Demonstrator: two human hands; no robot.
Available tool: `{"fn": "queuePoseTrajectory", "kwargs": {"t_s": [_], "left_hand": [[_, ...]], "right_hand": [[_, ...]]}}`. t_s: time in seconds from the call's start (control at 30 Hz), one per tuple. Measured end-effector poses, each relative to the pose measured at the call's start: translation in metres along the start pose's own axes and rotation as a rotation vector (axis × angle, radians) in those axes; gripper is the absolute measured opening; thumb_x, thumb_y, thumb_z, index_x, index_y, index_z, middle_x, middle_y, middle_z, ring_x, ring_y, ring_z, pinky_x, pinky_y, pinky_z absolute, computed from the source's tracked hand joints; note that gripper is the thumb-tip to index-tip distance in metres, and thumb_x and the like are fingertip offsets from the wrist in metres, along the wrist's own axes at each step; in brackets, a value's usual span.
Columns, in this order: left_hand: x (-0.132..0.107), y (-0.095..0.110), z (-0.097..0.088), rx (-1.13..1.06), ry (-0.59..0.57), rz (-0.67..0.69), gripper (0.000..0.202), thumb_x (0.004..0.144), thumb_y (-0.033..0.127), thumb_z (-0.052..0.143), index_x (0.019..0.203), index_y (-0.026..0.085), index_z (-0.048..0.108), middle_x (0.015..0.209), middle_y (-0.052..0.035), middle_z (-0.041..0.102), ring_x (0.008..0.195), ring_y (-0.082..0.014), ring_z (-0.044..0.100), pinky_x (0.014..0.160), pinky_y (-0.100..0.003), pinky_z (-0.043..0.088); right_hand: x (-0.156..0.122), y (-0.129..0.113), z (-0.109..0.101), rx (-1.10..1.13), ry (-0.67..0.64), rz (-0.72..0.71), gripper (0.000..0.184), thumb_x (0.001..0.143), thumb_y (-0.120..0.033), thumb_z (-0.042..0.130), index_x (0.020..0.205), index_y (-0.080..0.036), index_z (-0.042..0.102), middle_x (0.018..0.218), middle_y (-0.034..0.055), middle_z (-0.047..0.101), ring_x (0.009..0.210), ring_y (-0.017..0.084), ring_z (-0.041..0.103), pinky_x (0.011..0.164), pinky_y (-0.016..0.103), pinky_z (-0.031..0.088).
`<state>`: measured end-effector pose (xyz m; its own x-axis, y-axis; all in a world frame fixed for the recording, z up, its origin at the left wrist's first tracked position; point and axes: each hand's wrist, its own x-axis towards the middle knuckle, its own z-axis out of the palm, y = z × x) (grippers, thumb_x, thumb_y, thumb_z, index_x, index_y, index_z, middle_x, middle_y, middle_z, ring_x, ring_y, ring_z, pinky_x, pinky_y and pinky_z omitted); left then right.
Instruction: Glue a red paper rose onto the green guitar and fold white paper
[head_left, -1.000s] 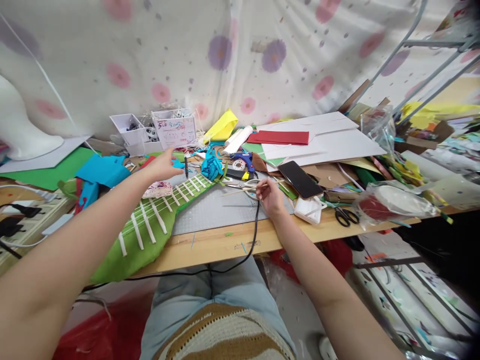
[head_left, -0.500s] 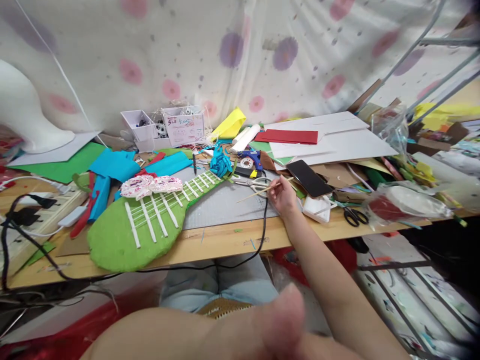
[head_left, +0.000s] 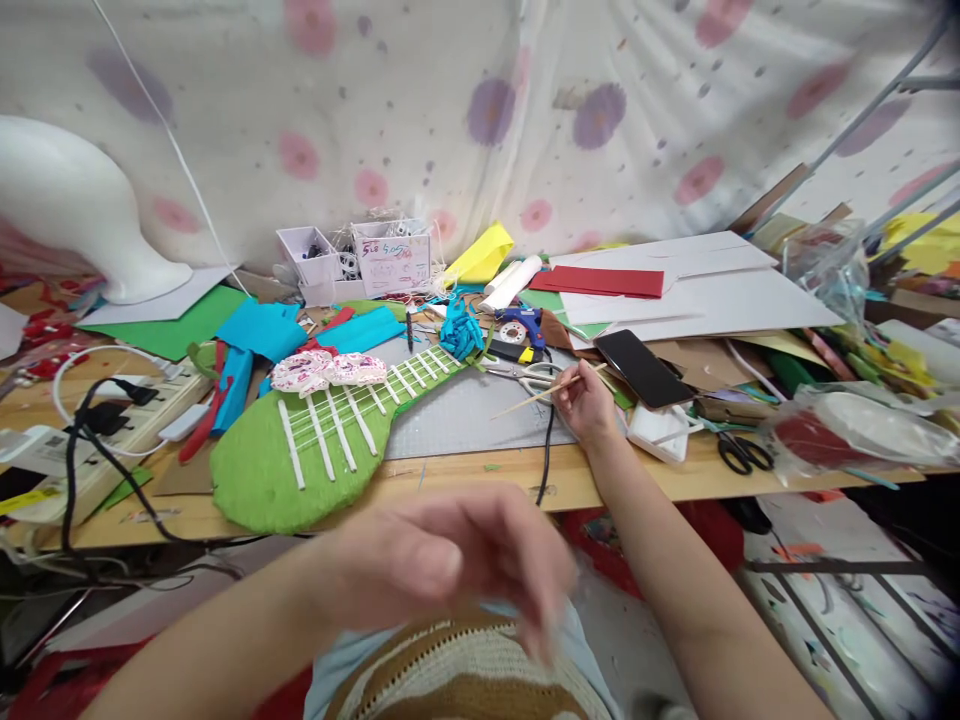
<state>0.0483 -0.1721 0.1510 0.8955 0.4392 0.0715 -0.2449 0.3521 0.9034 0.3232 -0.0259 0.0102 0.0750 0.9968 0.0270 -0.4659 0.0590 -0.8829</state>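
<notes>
My right hand (head_left: pixel 589 405) rests over the table's front part, its fingers pinched on a thin wooden stick (head_left: pixel 519 407) that points left. Under and beside those fingers lie scissors with pale handles (head_left: pixel 534 374). My left hand (head_left: pixel 457 555), smeared by motion, hangs in the air before the table edge; its fingers are curved and apart from the thumb, holding nothing. To the left lies a green guitar-shaped craft piece (head_left: pixel 259 475) with white strips and strings, a ruffled pink-and-white cloth bow (head_left: pixel 328 372) and a blue paper flower (head_left: pixel 460 330) at its narrow end.
A black phone (head_left: pixel 643 368) and a white box (head_left: pixel 660 432) lie right of my right hand, with black scissors (head_left: pixel 744 453) farther right. A grey cutting mat (head_left: pixel 442 420) lies under the neck. At left are a power strip (head_left: pixel 146 415) with cords and a white mannequin head (head_left: pixel 82 210).
My left hand has moved forward from close to the camera, and its fingers now show. The view has shifted slightly left. My right hand keeps its hold on the stick.
</notes>
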Motion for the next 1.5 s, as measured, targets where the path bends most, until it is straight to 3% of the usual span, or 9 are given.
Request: {"fn": "queuePoseTrajectory", "kwargs": {"t_s": [0.1, 0.23, 0.37, 0.63, 0.8, 0.97, 1.17, 1.37, 1.5], "left_hand": [[-0.022, 0.022, -0.065, 0.381, 0.425, 0.008, 0.032, 0.070, 0.046, 0.067, 0.091, 0.023, 0.062, 0.091, -0.0070, 0.062, 0.085, -0.0199, 0.058, 0.079, -0.033, 0.047], [-0.083, 0.040, -0.132, 0.866, 1.204, -0.112, 0.041, 0.057, 0.052, 0.072, 0.084, 0.025, 0.058, 0.091, -0.0024, 0.063, 0.091, -0.0207, 0.058, 0.084, -0.032, 0.047], [-0.132, 0.054, -0.179, 1.043, 1.492, -0.401, 0.051, 0.049, 0.058, 0.071, 0.084, 0.025, 0.054, 0.091, -0.0010, 0.065, 0.086, -0.0201, 0.060, 0.072, -0.029, 0.048], [-0.155, 0.051, -0.219, 1.032, 1.326, -0.650, 0.046, 0.050, 0.062, 0.070, 0.078, 0.027, 0.062, 0.084, 0.0026, 0.072, 0.094, -0.0230, 0.060, 0.078, -0.029, 0.047], [-0.144, 0.054, -0.220, 0.932, 1.319, -0.614, 0.051, 0.041, 0.064, 0.073, 0.076, 0.028, 0.066, 0.094, 0.0021, 0.073, 0.097, -0.0214, 0.060, 0.080, -0.027, 0.047], [-0.142, 0.058, -0.226, 0.961, 1.327, -0.648, 0.047, 0.042, 0.058, 0.074, 0.075, 0.026, 0.067, 0.103, -0.0005, 0.072, 0.101, -0.0240, 0.060, 0.079, -0.029, 0.048], [-0.138, 0.056, -0.229, 1.040, 1.318, -0.660, 0.037, 0.049, 0.052, 0.072, 0.075, 0.027, 0.068, 0.093, 0.0030, 0.073, 0.102, -0.0260, 0.060, 0.083, -0.033, 0.047], [-0.137, 0.054, -0.227, 0.688, 1.350, -0.554, 0.047, 0.034, 0.033, 0.082, 0.077, 0.026, 0.067, 0.078, 0.0064, 0.073, 0.086, -0.0199, 0.064, 0.073, -0.027, 0.050], [-0.143, 0.062, -0.230, 0.577, 1.309, -0.460, 0.060, 0.030, 0.032, 0.087, 0.087, 0.025, 0.069, 0.083, 0.0031, 0.074, 0.078, -0.0161, 0.065, 0.068, -0.023, 0.051]], "right_hand": [[0.000, 0.001, 0.000, -0.018, -0.002, 0.013, 0.041, 0.077, -0.053, 0.057, 0.055, -0.019, 0.052, 0.038, -0.0022, 0.044, 0.034, 0.007, 0.035, 0.035, 0.020, 0.025], [0.002, 0.004, -0.002, -0.019, -0.012, 0.026, 0.041, 0.076, -0.053, 0.057, 0.055, -0.019, 0.053, 0.038, -0.0022, 0.044, 0.034, 0.007, 0.035, 0.036, 0.020, 0.025], [0.003, 0.003, -0.001, -0.006, -0.015, 0.030, 0.038, 0.074, -0.052, 0.060, 0.056, -0.018, 0.056, 0.040, -0.0017, 0.047, 0.034, 0.006, 0.036, 0.037, 0.020, 0.025], [-0.001, -0.002, 0.016, -0.138, -0.168, 0.132, 0.039, 0.075, -0.053, 0.059, 0.064, -0.017, 0.063, 0.040, -0.0032, 0.044, 0.037, 0.007, 0.037, 0.039, 0.021, 0.028], [0.005, 0.007, 0.062, -0.300, -0.345, 0.270, 0.041, 0.079, -0.042, 0.057, 0.048, -0.015, 0.057, 0.043, -0.0004, 0.048, 0.042, 0.005, 0.040, 0.040, 0.018, 0.031], [0.010, 0.027, 0.114, -0.301, -0.439, 0.548, 0.027, 0.084, -0.030, 0.051, 0.068, -0.012, 0.064, 0.067, 0.0070, 0.066, 0.055, 0.012, 0.060, 0.047, 0.022, 0.048], [0.005, 0.053, 0.144, -0.303, -0.435, 0.613, 0.014, 0.073, -0.030, 0.062, 0.076, -0.018, 0.070, 0.091, 0.0055, 0.071, 0.043, 0.007, 0.053, 0.029, 0.019, 0.028], [-0.004, 0.057, 0.147, -0.318, -0.454, 0.551, 0.024, 0.077, -0.037, 0.060, 0.089, -0.019, 0.071, 0.046, -0.0029, 0.055, 0.034, 0.006, 0.040, 0.030, 0.019, 0.017], [-0.001, 0.040, 0.143, -0.345, -0.396, 0.536, 0.029, 0.086, -0.029, 0.046, 0.100, -0.019, 0.069, 0.041, -0.0032, 0.050, 0.034, 0.006, 0.035, 0.031, 0.018, 0.017]]}}
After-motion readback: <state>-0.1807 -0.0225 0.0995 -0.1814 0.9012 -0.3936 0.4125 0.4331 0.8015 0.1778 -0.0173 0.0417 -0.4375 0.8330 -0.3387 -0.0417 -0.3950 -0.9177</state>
